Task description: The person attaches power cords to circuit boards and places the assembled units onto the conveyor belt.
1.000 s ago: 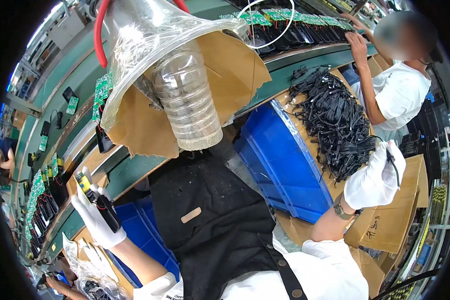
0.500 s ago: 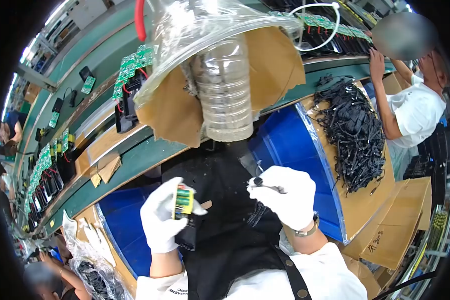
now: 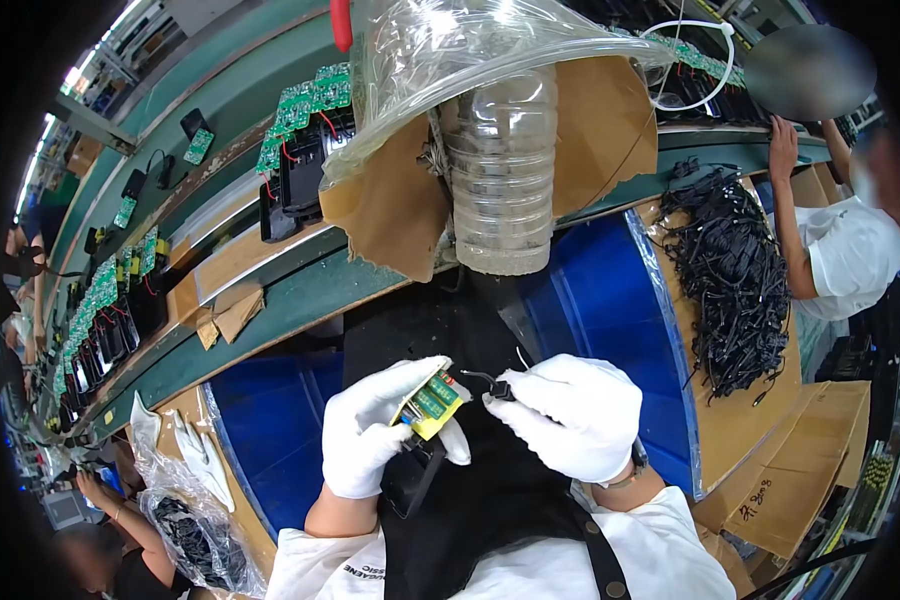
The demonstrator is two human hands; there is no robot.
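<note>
My left hand (image 3: 360,440), in a white glove, is closed around a green and yellow circuit board (image 3: 434,402), which is tilted toward the right. Below the board hangs a black plastic case (image 3: 412,482), partly covered by the fingers. My right hand (image 3: 585,415), also gloved in white, pinches a short black cable (image 3: 499,388) near its thick end. The cable's thin bent tip points left at the board; a small gap separates them. Beneath both hands is a black apron (image 3: 470,480).
A clear plastic bottle (image 3: 505,180) hangs ahead under plastic film and cardboard. Blue bins (image 3: 600,300) flank me. Black cables are heaped (image 3: 730,280) on cardboard at right, where a co-worker (image 3: 850,240) sits. More boards (image 3: 295,115) line the green bench (image 3: 290,285).
My hands have come closer together. The board has turned and tilted rightward, and the cable end in my right hand now points at it. The camera view has shifted slightly.
</note>
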